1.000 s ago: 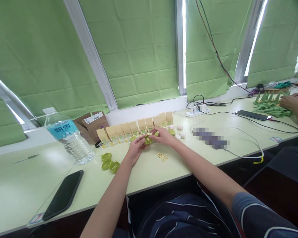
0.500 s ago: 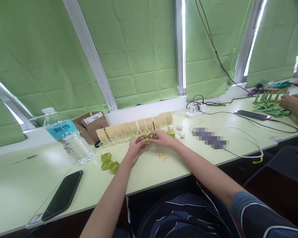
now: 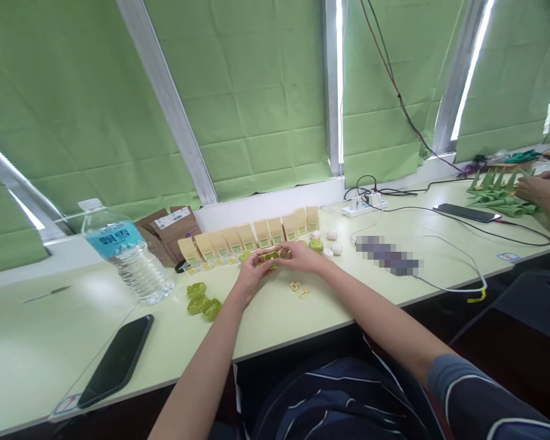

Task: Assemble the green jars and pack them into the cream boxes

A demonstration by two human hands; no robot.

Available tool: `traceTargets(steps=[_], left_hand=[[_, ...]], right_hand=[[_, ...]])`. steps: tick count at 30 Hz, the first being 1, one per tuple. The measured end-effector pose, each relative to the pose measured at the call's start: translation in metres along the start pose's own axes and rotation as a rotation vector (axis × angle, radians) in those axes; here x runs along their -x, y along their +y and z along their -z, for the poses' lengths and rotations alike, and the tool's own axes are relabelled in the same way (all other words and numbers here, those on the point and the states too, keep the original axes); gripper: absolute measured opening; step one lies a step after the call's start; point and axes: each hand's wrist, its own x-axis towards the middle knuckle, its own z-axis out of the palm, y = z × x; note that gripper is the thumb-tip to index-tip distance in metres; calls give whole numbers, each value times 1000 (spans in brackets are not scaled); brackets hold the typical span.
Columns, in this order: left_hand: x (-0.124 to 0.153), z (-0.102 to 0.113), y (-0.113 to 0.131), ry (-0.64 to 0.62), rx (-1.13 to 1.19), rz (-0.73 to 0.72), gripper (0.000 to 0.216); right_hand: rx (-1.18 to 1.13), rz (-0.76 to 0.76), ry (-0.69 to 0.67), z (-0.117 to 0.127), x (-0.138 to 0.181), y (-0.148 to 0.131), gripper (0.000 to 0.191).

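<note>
Both my hands are closed around a small olive-green cup-shaped piece (image 3: 271, 257) above the table. My left hand (image 3: 253, 269) grips its left side, and my right hand (image 3: 297, 255) pinches its right side with thumb and fingers. More green cup-shaped pieces (image 3: 204, 302) lie to the left of my left forearm. Several thin yellow pieces (image 3: 299, 289) rest on the table in front of my right hand. Just beyond my right hand sit a rounded green piece (image 3: 316, 245) and several pale pink-white egg-shaped pieces (image 3: 336, 249).
Behind my hands stands a row of tan cards (image 3: 246, 236) with clear holders. To the left are a water bottle (image 3: 132, 256), a phone (image 3: 117, 360) and a cardboard box (image 3: 169, 235). Rightward lie a power strip (image 3: 364, 208), cables and another person's hand (image 3: 543, 189).
The green piece has turned slightly between my fingers, and my left fingers have shifted a little. A small pale spot seen at its middle earlier no longer shows.
</note>
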Motion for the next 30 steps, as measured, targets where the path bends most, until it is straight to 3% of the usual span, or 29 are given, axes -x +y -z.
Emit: traceTargets(steps=[30], left_hand=[[-1, -1, -3, -5, -118, -12, 44]], right_hand=[[25, 7, 7, 0, 0, 0, 23]])
